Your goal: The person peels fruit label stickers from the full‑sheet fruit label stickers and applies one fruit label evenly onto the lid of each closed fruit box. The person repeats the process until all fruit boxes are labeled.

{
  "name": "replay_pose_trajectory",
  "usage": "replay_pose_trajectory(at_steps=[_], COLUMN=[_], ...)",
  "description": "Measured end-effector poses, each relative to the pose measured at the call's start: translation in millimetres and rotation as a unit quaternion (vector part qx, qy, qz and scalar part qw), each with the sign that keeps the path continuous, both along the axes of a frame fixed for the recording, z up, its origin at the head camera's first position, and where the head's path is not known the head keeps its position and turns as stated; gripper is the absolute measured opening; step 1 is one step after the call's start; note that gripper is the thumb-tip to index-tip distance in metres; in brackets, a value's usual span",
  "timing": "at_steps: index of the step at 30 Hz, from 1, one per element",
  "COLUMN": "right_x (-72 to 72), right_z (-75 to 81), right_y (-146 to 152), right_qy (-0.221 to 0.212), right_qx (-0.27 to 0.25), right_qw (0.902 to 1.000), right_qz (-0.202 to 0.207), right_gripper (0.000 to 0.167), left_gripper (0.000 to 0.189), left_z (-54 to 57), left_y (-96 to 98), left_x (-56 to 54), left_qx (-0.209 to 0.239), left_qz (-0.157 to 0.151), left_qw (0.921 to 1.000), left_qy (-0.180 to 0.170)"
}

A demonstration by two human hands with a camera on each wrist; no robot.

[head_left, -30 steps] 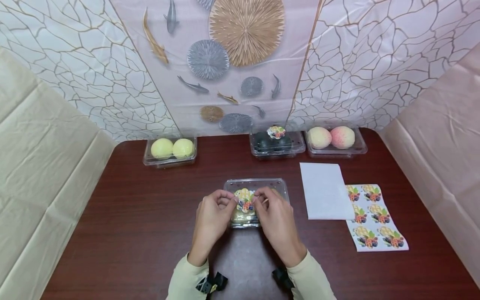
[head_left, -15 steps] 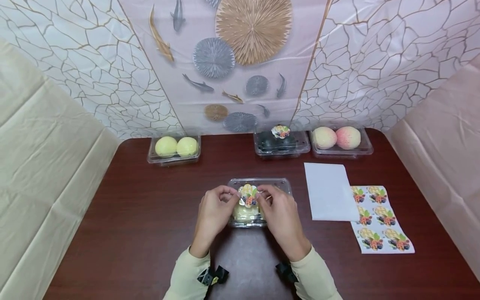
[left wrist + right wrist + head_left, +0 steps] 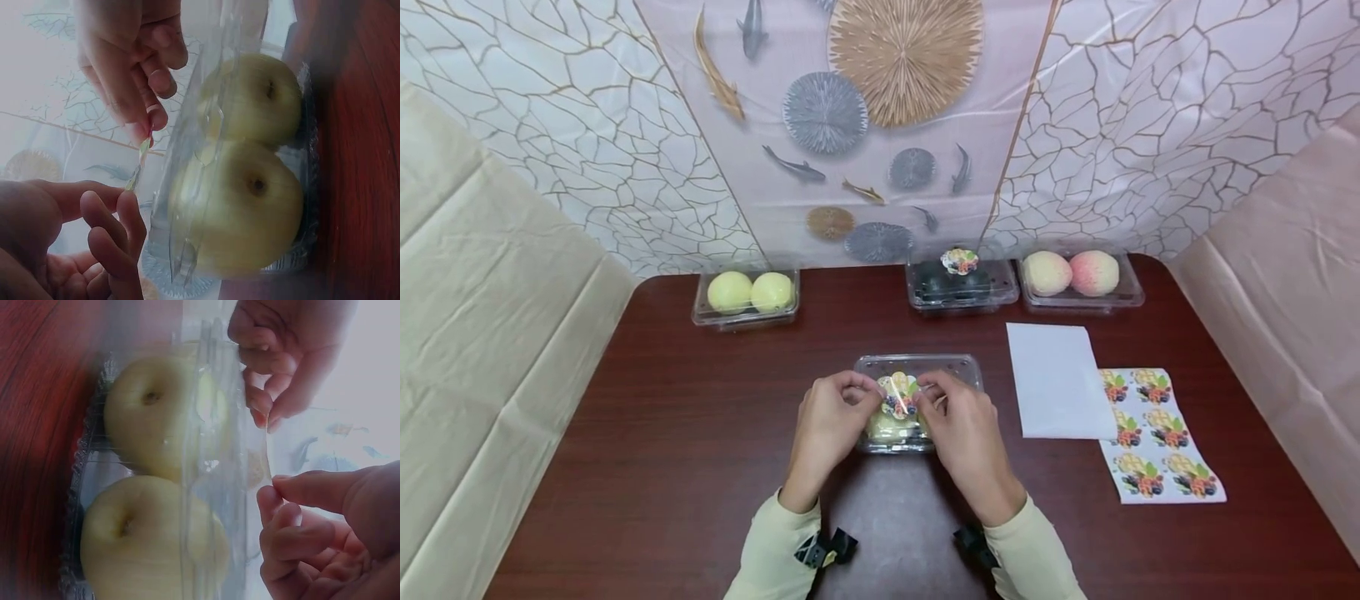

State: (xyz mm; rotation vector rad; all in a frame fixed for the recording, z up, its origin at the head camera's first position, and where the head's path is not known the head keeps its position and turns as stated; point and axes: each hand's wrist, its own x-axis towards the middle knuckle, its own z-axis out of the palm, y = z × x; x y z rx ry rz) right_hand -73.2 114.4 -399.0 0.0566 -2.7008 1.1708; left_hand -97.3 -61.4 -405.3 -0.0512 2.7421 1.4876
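A scalloped fruit-print sticker (image 3: 898, 395) is stretched between both hands, over the lid of a clear plastic clamshell box (image 3: 925, 363). My left hand (image 3: 829, 427) pinches its left edge between thumb and forefinger. Its right edge is pinched the same way by my right hand (image 3: 964, 429). In the left wrist view the sticker (image 3: 142, 159) appears edge-on, a small gap away from the lid. Two pale yellow-green, pear-like round fruits (image 3: 244, 206) lie inside the closed box. The right wrist view also shows the thin sticker (image 3: 269, 450) beside the lid, apart from it.
A box of yellow fruits (image 3: 745, 293) stands back left. Back right are a box of dark fruits (image 3: 951, 287) bearing a similar sticker and a box of peaches (image 3: 1071, 273). A white sheet (image 3: 1060, 383) overlaps a sheet of stickers (image 3: 1161, 433) on the right.
The whole head view has shifted slightly. Both hands keep their pinch on the sticker, which has moved a little over the lid and changed its tilt, now catching a glare.
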Motion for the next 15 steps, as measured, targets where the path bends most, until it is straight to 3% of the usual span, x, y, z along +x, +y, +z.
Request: replay_pose_trajectory(at_steps=[11, 15], right_x=[14.7, 18.4], right_z=[3.1, 2.1], right_y=[5.2, 6.7], right_qy=[-0.035, -0.042], right_qx=[-0.013, -0.012], right_qw=[0.9993, 0.9990], right_qz=[-0.008, -0.007], right_gripper=[0.012, 0.012], left_gripper=[0.008, 0.007], left_z=[-0.5, -1.1], left_y=[2.4, 3.8], left_x=[17.1, 20.9], left_qx=[0.024, 0.023], left_qz=[-0.023, -0.021], left_qw=[0.9987, 0.9990], left_qy=[-0.038, -0.034])
